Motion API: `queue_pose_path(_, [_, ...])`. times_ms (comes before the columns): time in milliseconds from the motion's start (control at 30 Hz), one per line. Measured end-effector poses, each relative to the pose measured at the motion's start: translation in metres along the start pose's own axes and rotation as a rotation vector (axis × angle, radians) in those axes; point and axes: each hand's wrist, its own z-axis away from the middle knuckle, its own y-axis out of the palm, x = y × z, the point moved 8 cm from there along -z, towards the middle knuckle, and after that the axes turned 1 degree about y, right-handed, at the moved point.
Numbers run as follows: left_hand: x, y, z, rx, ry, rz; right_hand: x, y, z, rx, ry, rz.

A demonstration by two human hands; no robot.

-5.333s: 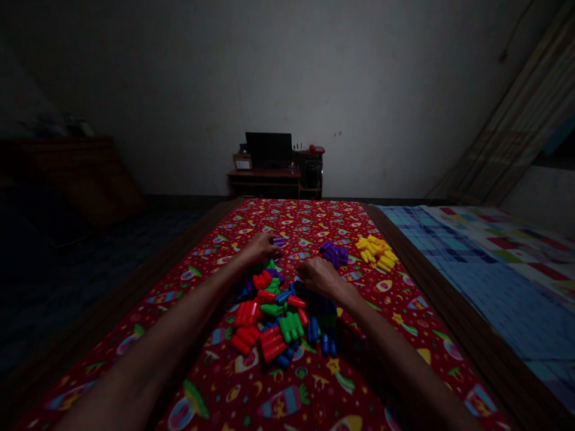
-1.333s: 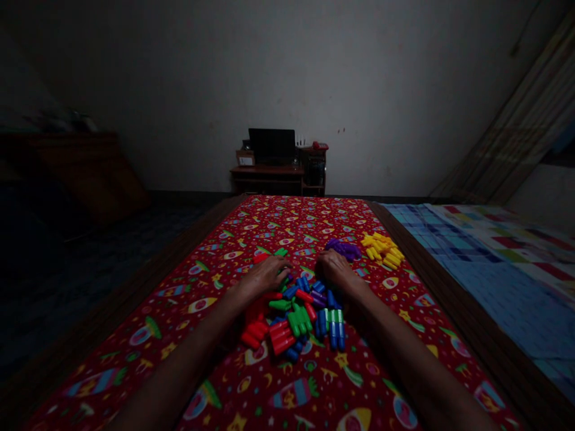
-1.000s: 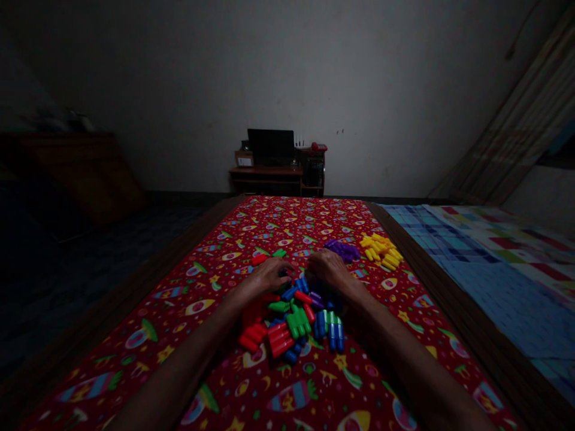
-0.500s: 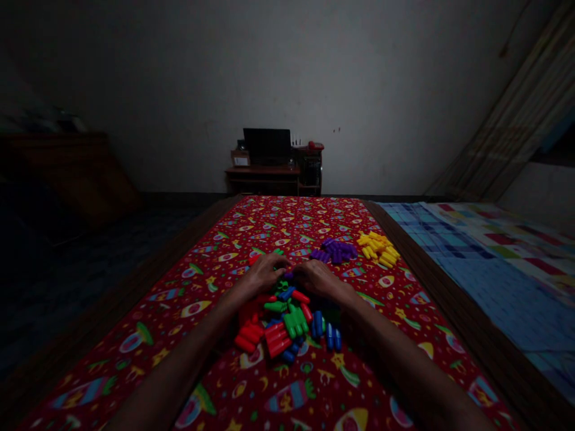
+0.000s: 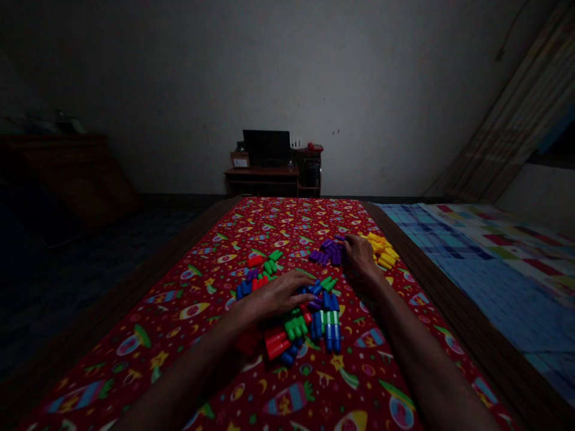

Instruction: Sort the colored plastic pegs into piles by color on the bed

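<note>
My left hand [image 5: 287,291] reaches over a mixed pile of plastic building blocks, its fingers and thumb apart. A purple block [image 5: 317,300] lies just beyond the thumb tip. Around that hand are green blocks [image 5: 295,328], red blocks [image 5: 277,342] and blue blocks [image 5: 330,336]. Farther off, my right hand [image 5: 360,252] is at the purple pile [image 5: 327,254], fingers closed around the end of another purple block [image 5: 340,237]. Its fingertips are partly hidden. Right behind this hand sits a pile of yellow blocks [image 5: 384,251].
A red patterned cloth [image 5: 287,395] covers the long surface under the blocks. Blue checked bedding [image 5: 444,275] lies to the right. At the far wall a desk [image 5: 263,172] carries a dark monitor [image 5: 267,148]. A wooden cabinet [image 5: 67,173] stands at the left.
My right hand has moved from the mixed pile to the purple pile with a purple block. My left hand has shifted right and nearer, uncovering red, green, blue and purple blocks on the left.
</note>
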Motion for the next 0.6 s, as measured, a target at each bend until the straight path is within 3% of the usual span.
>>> queue_pose_path(200, [-0.045,0.022,0.004,0.137,0.154,-0.083,0.005,0.012,-0.005,0.073,0.004,0.052])
queue_pose_path(333, [-0.068,0.039,0.005,0.191,0.271,-0.169,0.003,0.009,-0.006,0.068,-0.003,0.010])
queue_pose_path(467, [-0.064,0.043,-0.001,0.165,0.222,-0.260,0.009,-0.004,-0.007,-0.002,-0.053,-0.064])
queue_pose_path(600, [-0.039,0.033,-0.007,0.045,0.088,-0.237,0.030,-0.016,-0.008,0.001,-0.160,-0.126])
